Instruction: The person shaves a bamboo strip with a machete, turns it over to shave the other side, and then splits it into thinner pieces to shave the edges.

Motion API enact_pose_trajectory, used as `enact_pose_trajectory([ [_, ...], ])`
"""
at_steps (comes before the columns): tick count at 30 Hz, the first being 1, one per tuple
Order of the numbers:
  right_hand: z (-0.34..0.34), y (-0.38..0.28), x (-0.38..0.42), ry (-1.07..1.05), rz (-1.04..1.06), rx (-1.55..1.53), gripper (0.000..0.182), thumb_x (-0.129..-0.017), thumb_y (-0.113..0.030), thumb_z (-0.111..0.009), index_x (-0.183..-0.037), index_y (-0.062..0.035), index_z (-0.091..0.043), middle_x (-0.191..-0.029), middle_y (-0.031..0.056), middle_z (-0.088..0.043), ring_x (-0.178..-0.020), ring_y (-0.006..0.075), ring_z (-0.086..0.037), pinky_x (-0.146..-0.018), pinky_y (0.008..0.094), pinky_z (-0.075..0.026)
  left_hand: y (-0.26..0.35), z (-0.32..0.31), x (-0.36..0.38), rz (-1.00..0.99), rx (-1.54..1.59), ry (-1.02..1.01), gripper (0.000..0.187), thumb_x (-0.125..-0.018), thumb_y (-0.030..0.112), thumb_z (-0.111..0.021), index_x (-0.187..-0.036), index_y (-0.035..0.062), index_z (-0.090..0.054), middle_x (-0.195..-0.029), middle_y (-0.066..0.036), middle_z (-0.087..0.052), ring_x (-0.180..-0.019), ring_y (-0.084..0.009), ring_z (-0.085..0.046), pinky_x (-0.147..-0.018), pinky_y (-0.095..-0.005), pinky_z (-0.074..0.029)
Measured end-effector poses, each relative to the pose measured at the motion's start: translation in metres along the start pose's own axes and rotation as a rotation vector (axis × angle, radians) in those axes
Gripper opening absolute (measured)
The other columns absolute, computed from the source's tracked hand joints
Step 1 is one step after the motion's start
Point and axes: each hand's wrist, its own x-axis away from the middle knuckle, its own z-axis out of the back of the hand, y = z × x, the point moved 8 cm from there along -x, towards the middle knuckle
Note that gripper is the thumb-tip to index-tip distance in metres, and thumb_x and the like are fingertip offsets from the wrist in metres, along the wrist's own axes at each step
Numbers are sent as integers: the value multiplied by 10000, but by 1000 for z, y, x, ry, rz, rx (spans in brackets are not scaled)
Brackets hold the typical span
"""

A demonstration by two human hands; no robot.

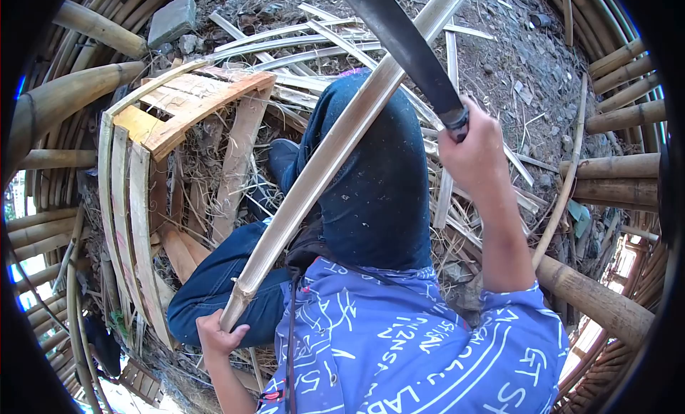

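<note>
My left hand (220, 333) is closed around the lower end of a long split bamboo strip (314, 175), just below a node. The strip slants up and to the right across my raised knee, its pale inner face showing. In my right hand (471, 146) is the dark handle of a machete (410, 47). Its broad, dark blade points up and left and overlaps the upper part of the strip in this view. The blade's tip runs out of the top of the frame.
A wooden crate (160, 136) stands at my left among shavings. Several split bamboo strips (300, 47) lie on the ground ahead. A grey block (173, 20) rests at the upper left. Bamboo poles (596, 300) surround the spot, one close by my right elbow.
</note>
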Motion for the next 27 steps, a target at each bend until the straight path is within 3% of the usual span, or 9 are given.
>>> enact_pose_trajectory([
  [2, 2, -3, 4, -19, -7, -25, 232, -716, -64, -600, -931, 24, -590, -689, 215, -617, -696, 394, -635, -638, 429, -496, 14, 2, -4, -34, -62, -2, 446, -632, 369, -783, -558, 32, -500, -467, -157, -432, -427, -350, -479, -438, -377, -366],
  [6, 18, 4, -12, -34, -9, 107, 218, -732, -74, -591, -934, 9, -595, -706, 214, -624, -702, 386, -637, -635, 436, -490, 9, -1, -4, 3, -64, 5, 314, -638, 210, -754, -561, 30, -508, -482, -166, -464, -438, -353, -508, -432, -366, -377],
  [13, 24, 1, -38, 83, -42, 170, 233, -763, -90, -586, -989, -43, -611, -761, 190, -656, -788, 379, -647, -682, 442, -499, 11, 1, -3, -15, -69, 61, 329, -637, 193, -743, -551, 29, -472, -491, -171, -464, -447, -367, -506, -434, -377, -377],
  [16, 34, 6, -63, 107, -26, 261, 212, -765, -133, -585, -957, -56, -631, -805, 188, -661, -797, 370, -650, -701, 431, -512, 9, 0, 0, -37, -109, 46, 356, -635, 215, -737, -551, 27, -446, -493, -175, -454, -454, -376, -499, -441, -387, -374],
  [18, 42, 8, -75, 133, -33, 281, 204, -762, -129, -582, -944, -52, -632, -809, 198, -657, -805, 375, -646, -708, 436, -509, 5, 0, 3, -92, -112, 55, 488, -701, 378, -709, -558, 26, -404, -483, -173, -409, -440, -376, -457, -446, -396, -344],
  [19, 46, 7, -78, 157, -34, 295, 196, -759, -125, -578, -931, -49, -633, -813, 207, -653, -814, 380, -643, -715, 441, -507, 0, 0, 5, -95, -103, 54, 488, -701, 378, -709, -558, 26, -404, -483, -173, -409, -440, -376, -457, -446, -396, -344],
  [22, 43, 7, -77, 120, -32, 267, 214, -758, -119, -565, -943, -32, -630, -830, 227, -651, -831, 389, -640, -743, 452, -503, -10, -1, 8, -47, -103, 72, 701, -804, 672, -506, -567, 32, -345, -476, -150, -321, -425, -357, -379, -452, -403, -281],
  [25, 36, 8, -73, 91, -42, 259, 198, -755, -109, -564, -919, -14, -624, -812, 235, -648, -820, 402, -639, -739, 458, -505, -11, -2, 8, -34, -72, 70, 685, -820, 652, -506, -569, 35, -349, -477, -148, -329, -428, -355, -386, -456, -401, -282],
  [27, 17, 0, -61, -98, -61, 128, 169, -756, -102, -567, -888, -7, -614, -788, 239, -644, -811, 410, -640, -737, 463, -507, -12, -2, 8, -33, -71, 70, 680, -829, 648, -499, -569, 39, -342, -475, -144, -328, -426, -354, -388, -459, -398, -283],
])
